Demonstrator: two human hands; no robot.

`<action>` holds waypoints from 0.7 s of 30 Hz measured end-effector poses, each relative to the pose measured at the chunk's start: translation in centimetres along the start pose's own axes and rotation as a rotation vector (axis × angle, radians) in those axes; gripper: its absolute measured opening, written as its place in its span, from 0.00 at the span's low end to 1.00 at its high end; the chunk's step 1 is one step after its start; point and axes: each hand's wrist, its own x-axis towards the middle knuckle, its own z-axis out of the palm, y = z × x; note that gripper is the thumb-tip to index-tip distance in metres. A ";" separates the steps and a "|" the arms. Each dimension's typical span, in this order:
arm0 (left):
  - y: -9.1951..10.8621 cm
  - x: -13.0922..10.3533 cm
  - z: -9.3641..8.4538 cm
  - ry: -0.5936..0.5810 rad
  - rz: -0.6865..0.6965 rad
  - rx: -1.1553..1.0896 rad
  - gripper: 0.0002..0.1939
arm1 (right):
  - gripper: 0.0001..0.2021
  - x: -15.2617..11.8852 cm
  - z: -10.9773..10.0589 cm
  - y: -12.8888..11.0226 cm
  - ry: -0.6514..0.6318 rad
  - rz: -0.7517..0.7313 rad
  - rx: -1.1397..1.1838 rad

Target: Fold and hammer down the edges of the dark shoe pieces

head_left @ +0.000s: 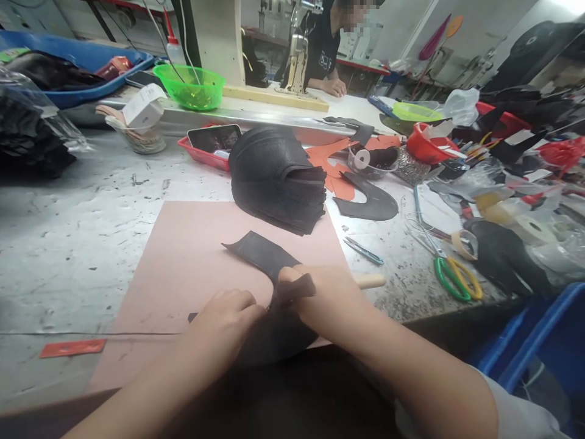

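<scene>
A curved black leather-like piece (pixel 262 251) lies over the pink sheet (pixel 169 256) near the table's front edge. My left hand (pixel 228 314) is closed on its inner edge, fingers bent together. Just to the right, my right hand (pixel 315 292) is closed on the same piece, with a short folded flap showing by its fingers. The piece's lower part runs under and between both hands and partly over the table edge. Beyond it stands a thick stack of similar black pieces (pixel 274 183). A pale wooden handle (pixel 371 281) pokes out behind my right wrist.
Snips (pixel 364 250) and green-and-yellow scissors (pixel 457 277) lie to the right. One curved black piece (pixel 372 201) rests beyond the snips. A red tray (pixel 205 155) and green bowl (pixel 194 88) stand behind. A person's hand (pixel 335 86) rests on the far table.
</scene>
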 end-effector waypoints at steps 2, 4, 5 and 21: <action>-0.2 -0.1 -0.2 -0.025 0.011 -0.003 0.15 | 0.08 0.0 -0.1 -0.2 -0.001 -0.018 0.022; -0.4 -0.2 -0.3 -0.038 0.009 -0.022 0.16 | 0.08 -0.1 -0.1 -0.4 -0.033 -0.015 0.014; -0.5 -0.3 -0.3 -0.042 0.003 -0.035 0.16 | 0.08 -0.1 -0.1 -0.4 -0.041 -0.009 0.009; -0.1 1.1 -1.7 -0.230 0.001 -0.121 0.13 | 0.08 -0.6 0.2 1.0 -0.071 0.079 -0.090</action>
